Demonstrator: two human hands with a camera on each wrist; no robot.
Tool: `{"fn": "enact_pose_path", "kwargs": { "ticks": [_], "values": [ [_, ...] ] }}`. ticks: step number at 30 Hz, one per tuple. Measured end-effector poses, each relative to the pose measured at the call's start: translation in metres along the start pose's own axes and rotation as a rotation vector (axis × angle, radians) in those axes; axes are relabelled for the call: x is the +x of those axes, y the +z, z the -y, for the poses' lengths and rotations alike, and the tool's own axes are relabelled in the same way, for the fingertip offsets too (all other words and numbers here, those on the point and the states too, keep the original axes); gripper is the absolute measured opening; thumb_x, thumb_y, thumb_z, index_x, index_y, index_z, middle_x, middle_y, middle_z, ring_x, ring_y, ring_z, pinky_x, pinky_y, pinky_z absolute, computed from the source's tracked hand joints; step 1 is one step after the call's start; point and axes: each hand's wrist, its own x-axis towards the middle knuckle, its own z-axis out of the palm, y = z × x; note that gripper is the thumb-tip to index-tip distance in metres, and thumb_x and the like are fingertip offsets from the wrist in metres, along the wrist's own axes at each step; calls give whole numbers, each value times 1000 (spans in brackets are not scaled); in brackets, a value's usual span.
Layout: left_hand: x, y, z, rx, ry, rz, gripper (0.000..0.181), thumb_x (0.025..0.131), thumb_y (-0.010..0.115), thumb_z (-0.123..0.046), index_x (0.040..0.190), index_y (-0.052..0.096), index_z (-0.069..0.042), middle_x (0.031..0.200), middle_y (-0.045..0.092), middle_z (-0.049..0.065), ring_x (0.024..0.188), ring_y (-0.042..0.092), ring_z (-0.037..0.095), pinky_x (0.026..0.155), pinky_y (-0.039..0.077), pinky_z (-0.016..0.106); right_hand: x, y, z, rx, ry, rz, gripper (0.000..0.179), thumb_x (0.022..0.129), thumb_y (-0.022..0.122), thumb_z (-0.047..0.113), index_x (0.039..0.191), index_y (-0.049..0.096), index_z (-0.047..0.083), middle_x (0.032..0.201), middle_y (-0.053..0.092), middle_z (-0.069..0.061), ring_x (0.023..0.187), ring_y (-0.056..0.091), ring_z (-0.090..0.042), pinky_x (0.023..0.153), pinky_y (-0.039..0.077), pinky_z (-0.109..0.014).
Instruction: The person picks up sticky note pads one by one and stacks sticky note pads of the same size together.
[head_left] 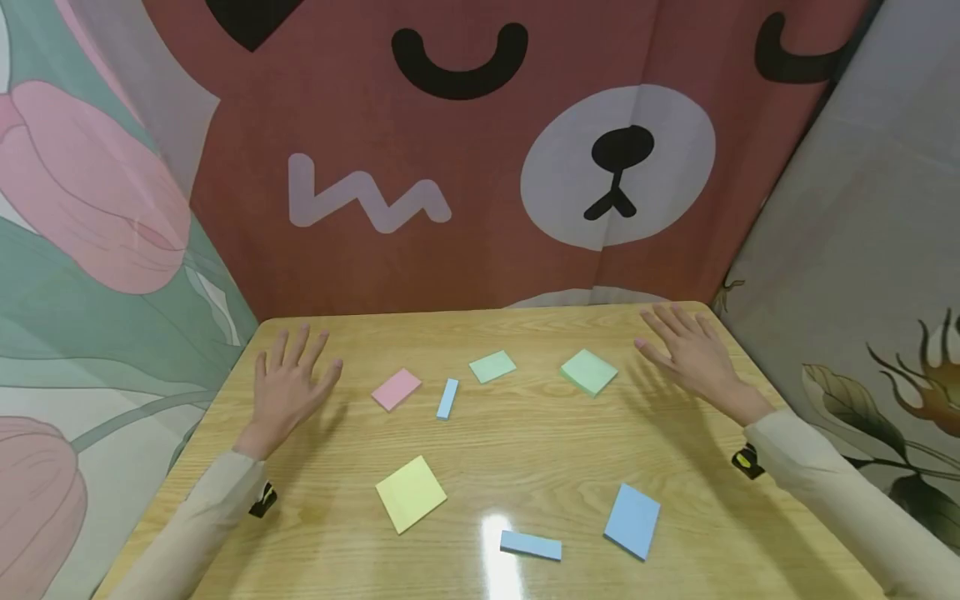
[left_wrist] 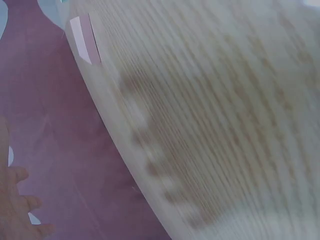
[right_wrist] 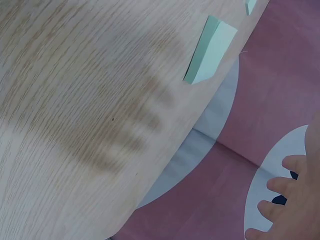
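Note:
Both hands hover over a wooden table with fingers spread and nothing held. My left hand (head_left: 285, 390) is at the table's left side, nearest a pink sticky-note pad (head_left: 396, 389). On the far right, my right hand (head_left: 697, 358) is beside a thick green sticky-note pad (head_left: 588, 372). A thinner green pad (head_left: 492, 367) and a narrow blue pad (head_left: 447, 399) lie between them. Closer to me are a yellow square pad (head_left: 411, 494), another narrow blue pad (head_left: 530, 545) and a larger blue pad (head_left: 632, 522). The right wrist view shows the thick green pad (right_wrist: 212, 50) and the hand's fingertips.
The wooden table (head_left: 480, 450) has its far edge against a red curtain (head_left: 480, 267) with a bear face. Flowered cloths hang at the left (head_left: 97, 183) and right (head_left: 847, 250). Light glares off the table's front middle.

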Motion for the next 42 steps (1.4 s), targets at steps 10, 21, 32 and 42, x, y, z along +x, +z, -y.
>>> {"fn": "enact_pose_path", "kwargs": {
  "ticks": [10, 21, 32, 42],
  "values": [
    [-4, 0, -5, -8, 23, 6, 63, 100, 45, -52, 150, 43, -14, 156, 32, 19, 144, 19, 43, 105, 18, 73, -4, -2, 9, 6, -22, 43, 68, 103, 45, 49, 154, 34, 6, 157, 27, -23, 146, 17, -42, 115, 6, -63],
    [-12, 0, -13, -22, 52, -16, 63, 98, 50, -50, 148, 47, -13, 154, 35, 20, 141, 25, 46, 103, 22, 73, -4, 3, 19, -2, -72, 19, 65, 100, 54, 43, 151, 39, 4, 154, 33, -25, 142, 23, -46, 113, 14, -64],
    [-20, 2, -18, -25, 70, 10, 62, 98, 50, -50, 148, 47, -14, 155, 35, 18, 141, 25, 45, 103, 21, 73, -1, 13, 22, -20, -97, 48, 66, 99, 57, 42, 151, 40, 5, 153, 36, -24, 141, 25, -47, 111, 20, -65],
    [-27, 6, -23, -31, 105, -39, 60, 96, 55, -49, 144, 52, -14, 151, 42, 18, 138, 31, 45, 102, 24, 72, 5, 19, 27, -25, -125, 34, 66, 99, 56, 46, 149, 43, 4, 149, 41, -25, 139, 30, -46, 110, 23, -65]
  ]
}}
